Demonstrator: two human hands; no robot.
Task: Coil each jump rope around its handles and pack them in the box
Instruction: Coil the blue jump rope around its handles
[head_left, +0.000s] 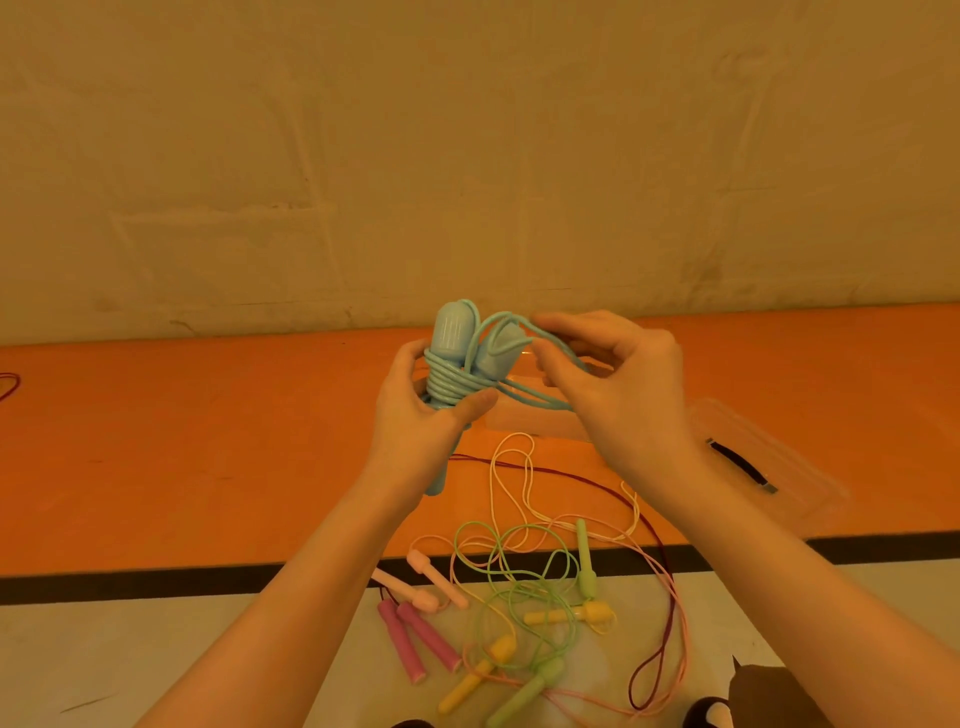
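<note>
The left hand (415, 415) grips the two blue handles (470, 343) together, thumb pressed across the coils wound round them, fingers curled behind. The right hand (613, 384) pinches the last loose loop of the blue cord (540, 395) between thumb and fingertips, held just beside the handle tops, as if about to hook or tuck it over them.

The likely trouble is in this finishing tuck. The cord looks smooth and springy, so if the left thumb eases off before the end is secured, the coils could slacken and slide down the handles. A loop tucked too loosely may spring off once the bundle is set down.

The blue jump rope is held in the air above the orange surface (208, 441), well wound: several tight turns sit stacked round the middle of the paired handles, whose rounded tops stand clear above the coils and whose lower ends poke out below the left palm.

Behind the hands lies the clear plastic box (535, 428), with its lid (769, 457) off to the right. Nearer the person, pink (415, 642), yellow (478, 675) and green (584, 564) jump ropes lie uncoiled in a tangle.
</note>
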